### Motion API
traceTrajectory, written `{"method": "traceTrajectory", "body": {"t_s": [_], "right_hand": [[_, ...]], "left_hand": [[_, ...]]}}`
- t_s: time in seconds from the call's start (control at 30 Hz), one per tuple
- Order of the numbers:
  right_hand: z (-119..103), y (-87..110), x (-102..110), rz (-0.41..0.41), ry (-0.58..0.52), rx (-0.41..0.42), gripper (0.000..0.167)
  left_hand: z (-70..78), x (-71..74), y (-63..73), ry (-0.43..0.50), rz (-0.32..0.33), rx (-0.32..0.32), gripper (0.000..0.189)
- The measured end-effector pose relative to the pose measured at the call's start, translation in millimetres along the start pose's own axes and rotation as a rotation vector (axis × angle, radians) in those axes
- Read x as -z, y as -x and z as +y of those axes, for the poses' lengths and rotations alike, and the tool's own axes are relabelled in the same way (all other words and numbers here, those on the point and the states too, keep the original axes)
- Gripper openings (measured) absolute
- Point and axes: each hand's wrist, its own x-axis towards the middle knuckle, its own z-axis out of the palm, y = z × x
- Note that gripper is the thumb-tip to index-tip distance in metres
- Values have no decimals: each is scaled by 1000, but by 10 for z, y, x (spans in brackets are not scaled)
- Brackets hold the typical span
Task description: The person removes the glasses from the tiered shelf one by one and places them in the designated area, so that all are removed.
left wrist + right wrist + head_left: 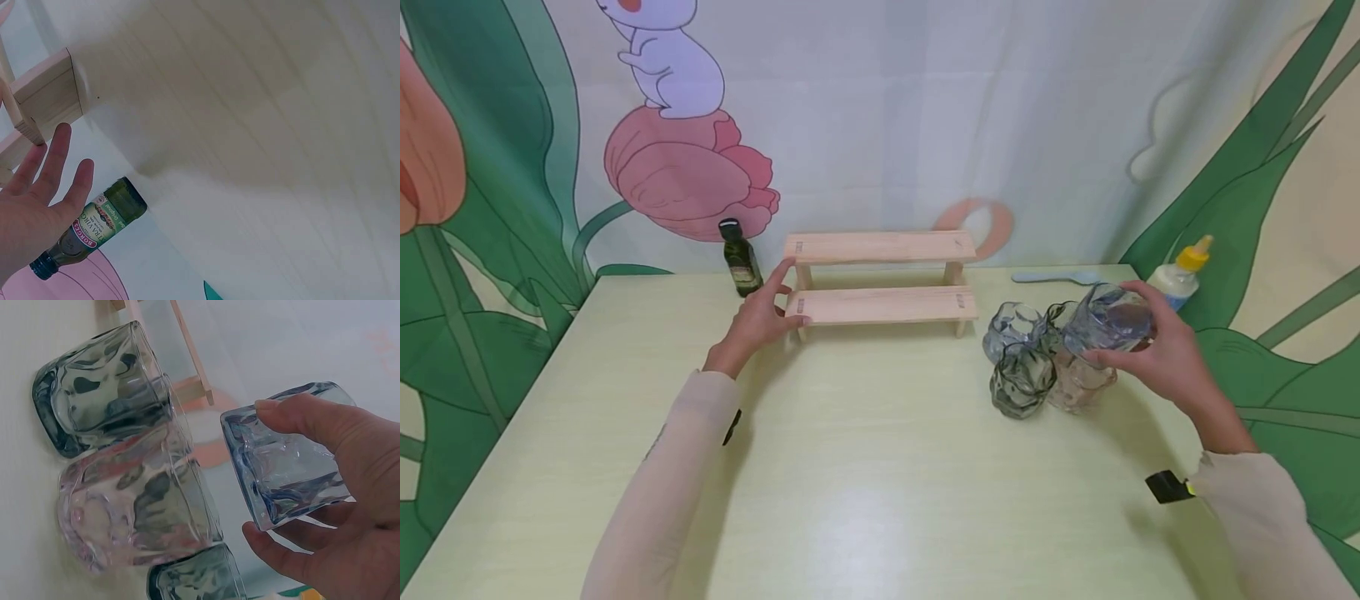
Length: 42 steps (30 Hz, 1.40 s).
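My right hand [1165, 350] grips a bluish clear glass [1108, 318] with a wavy wall, thumb on one side and fingers on the other. In the right wrist view, that glass is tipped and held apart from the other glasses. Below and beside it stand a blue glass [1009, 327], a grey-green glass [1022, 382], a pink glass [1081, 385] and a second, partly hidden grey-green glass [200, 575]. At the left end of a two-tier wooden shelf [880, 306], my left hand [758, 321] touches the planks with spread, fairly straight fingers.
A dark green oil bottle [742, 265] stands behind the left hand. Toward the back right lie a light blue flat utensil [1056, 277] and a white bottle with a yellow nozzle [1176, 279]. A printed curtain [880, 125] hangs along the table's far edge.
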Motion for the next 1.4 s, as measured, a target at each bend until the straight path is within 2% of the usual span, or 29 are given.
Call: {"method": "traceTrajectory", "body": {"t_s": [0.43,0.8,1.13,1.4], "right_hand": [[256,277,119,79,-41,-33,97],[395,431,185,46,-23,-89,97],[543,482,215,60,-10,-132,97],[693,491,126,14,9,-153,101]], "left_hand": [[-11,-5,5,-7,-3,13,102],[-6,-1,21,-10,5,12,101],[-5,7,8,-9,8,2,100],[14,-12,5,-9,0,15,101]]}}
